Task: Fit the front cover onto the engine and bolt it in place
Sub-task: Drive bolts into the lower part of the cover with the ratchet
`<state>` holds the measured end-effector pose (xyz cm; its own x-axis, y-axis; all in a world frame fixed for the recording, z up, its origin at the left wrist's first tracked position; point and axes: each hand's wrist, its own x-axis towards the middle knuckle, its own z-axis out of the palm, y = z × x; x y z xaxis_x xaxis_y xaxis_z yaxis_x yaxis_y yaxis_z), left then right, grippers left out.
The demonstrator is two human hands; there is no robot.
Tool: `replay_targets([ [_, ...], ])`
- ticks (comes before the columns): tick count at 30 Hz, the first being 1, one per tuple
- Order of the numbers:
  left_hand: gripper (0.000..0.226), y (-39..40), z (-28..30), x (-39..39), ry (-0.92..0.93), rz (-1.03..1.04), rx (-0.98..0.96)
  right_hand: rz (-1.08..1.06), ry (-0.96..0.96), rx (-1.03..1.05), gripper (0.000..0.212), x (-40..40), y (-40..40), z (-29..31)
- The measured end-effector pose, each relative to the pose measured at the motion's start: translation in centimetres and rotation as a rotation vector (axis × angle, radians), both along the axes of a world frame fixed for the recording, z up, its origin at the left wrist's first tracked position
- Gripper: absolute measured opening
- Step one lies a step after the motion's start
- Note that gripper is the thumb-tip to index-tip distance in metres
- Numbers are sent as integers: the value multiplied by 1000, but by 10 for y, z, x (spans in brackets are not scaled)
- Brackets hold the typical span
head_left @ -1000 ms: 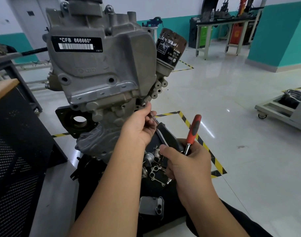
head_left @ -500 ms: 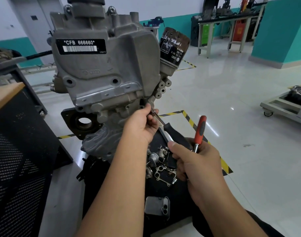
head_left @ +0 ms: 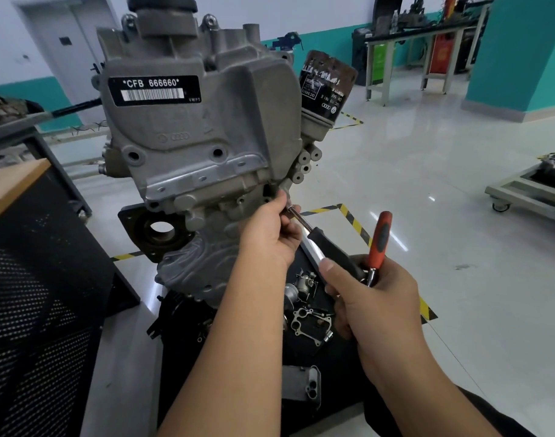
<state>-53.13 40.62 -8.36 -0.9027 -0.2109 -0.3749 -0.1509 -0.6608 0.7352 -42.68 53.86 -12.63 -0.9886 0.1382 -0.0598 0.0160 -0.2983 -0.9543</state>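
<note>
While the front cover [head_left: 203, 143] sat seated against the engine [head_left: 188, 272] at upper centre of the frame, the bolting step was in hand — judged from the tool at the cover's lower-right edge. L hand [head_left: 270, 234] at frame centre had its fingers curled round the tip of the black-handled driver [head_left: 330, 250], steadying the shaft where it met the cover; the bolt itself was hidden behind the fingers. R hand [head_left: 374, 298], lower right of centre, gripped the driver handle and, in the same fist, an orange-handled ratchet [head_left: 378, 244] standing upright. Oil filter [head_left: 326, 86] stood at the cover's upper right. Loose parts — incl. a gasket [head_left: 304, 320] — lay on the black tray [head_left: 333, 351] below the hands. Next move prob. calls for keeping the bit square to the fastener, then rotating by hand before final tightening w/ the ratchet.
</note>
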Motion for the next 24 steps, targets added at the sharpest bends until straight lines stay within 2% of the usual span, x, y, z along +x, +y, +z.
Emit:
replay_targets([
  [3, 31, -1, 1, 2, -8, -11, -13, -52, -39, 55, 32, -3, 1, -1],
  [7, 28, -6, 6, -2, -16, -8, -11, 18, -91, 101, 57, -1, -1, 2],
  [12, 31, -9, 0, -6, -8, -6, -17, 55, -10, 87, 41, 2, 0, 0],
  [15, 32, -8, -2, -5, 1, -33, -19, 56, -37, 56, 35, -1, 0, -1],
  [19, 29, -8, -1, -5, 14, -42, -26, 89, -76, 94, 49, 1, -4, 0],
  [22, 25, -9, 0, -4, 35, -39, -20, 123, -70, 61, 39, 3, -8, 0],
  [24, 28, -10, 0, -3, 43, -39, -13, 105, -30, 57, 45, 3, -9, -1],
])
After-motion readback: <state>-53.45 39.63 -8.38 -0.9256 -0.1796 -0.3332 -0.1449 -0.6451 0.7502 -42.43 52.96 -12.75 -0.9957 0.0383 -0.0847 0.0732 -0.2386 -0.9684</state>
